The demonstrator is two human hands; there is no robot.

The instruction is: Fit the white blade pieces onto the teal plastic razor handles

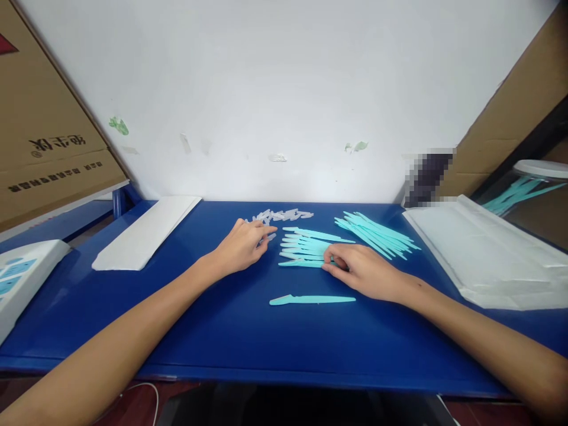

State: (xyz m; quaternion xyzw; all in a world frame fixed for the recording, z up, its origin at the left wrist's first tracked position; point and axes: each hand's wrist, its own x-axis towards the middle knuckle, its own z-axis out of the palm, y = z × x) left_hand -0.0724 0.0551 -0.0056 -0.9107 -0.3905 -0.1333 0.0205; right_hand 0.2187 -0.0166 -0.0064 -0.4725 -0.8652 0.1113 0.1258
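My left hand (243,245) is at the near edge of a loose heap of small translucent plastic caps (284,215). Its index finger points right, and one clear cap (272,236) shows at the tips of the other fingers, seemingly pinched. My right hand (359,267) bends over a row of turquoise eyebrow razors (304,244). Thumb and index finger close on the handle end of the nearest razor (297,264) in that row; the exact contact is partly hidden. Closer to me, a single eyebrow razor (313,300) lies crosswise with its blade end to the left.
More turquoise razors (375,234) are heaped at the back right. White padded sheets (492,254) lie on the right, a folded white sheet (148,234) on the left. A lidded clear jar (532,183) holds more razors. Cardboard boxes (57,112) flank the blue table (213,331).
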